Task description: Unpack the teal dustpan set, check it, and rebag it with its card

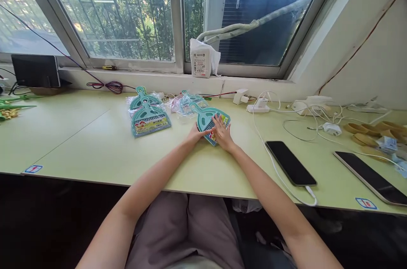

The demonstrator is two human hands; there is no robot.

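Observation:
A teal mini dustpan-and-brush set (207, 120) with a colourful label lies on the pale green table (95, 146) in front of me. My left hand (197, 133) grips its near left edge, fingers curled on it. My right hand (222, 133) rests on its label side, fingers pressed flat against it. To the left lies a stack of similar teal sets in clear bags (148, 114). Behind the held set are more bagged sets (186, 101).
A black phone (291, 162) on a white cable lies to the right, a tablet (370, 178) beyond it. Chargers and white cables (305, 112) clutter the back right. A white box (201, 59) stands on the windowsill. A dark device (35, 70) sits back left.

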